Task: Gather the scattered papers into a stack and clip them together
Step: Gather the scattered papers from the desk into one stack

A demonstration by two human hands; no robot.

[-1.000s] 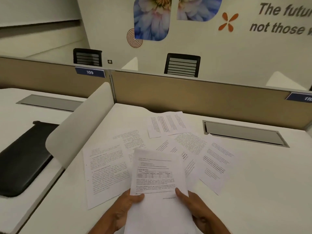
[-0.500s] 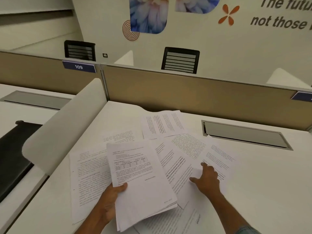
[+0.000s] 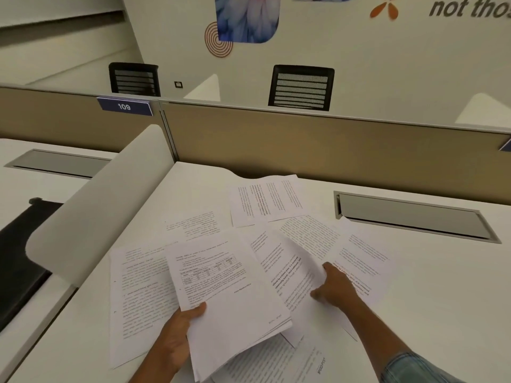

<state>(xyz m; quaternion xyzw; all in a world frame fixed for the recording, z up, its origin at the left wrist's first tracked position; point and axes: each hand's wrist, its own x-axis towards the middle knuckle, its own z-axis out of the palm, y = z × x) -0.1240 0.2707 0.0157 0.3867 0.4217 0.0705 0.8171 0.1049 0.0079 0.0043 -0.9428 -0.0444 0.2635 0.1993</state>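
My left hand [image 3: 177, 338] grips a small stack of printed sheets [image 3: 226, 294] by its lower left edge, held tilted above the white desk [image 3: 442, 313]. Its top sheet carries a small table. My right hand [image 3: 336, 288] is closed on the edge of one loose sheet [image 3: 293, 269] just right of the stack, lifting it off the desk. Other printed sheets lie scattered flat: one at the left [image 3: 138, 294], one at the back [image 3: 265, 200], one at the right [image 3: 362, 261], and more under the stack near the front edge [image 3: 265, 363]. No clip is visible.
A tan partition [image 3: 304, 145] closes the desk's far side. A curved white divider [image 3: 105, 211] stands on the left. A grey cable hatch [image 3: 409, 217] is set into the desk at the back right. Two black chairs [image 3: 301, 88] sit beyond the partition.
My right hand left the stack, reached right onto the scattered sheets, then pulled back and closed on one sheet, lifting its edge. The left hand keeps the stack, shifted slightly left.
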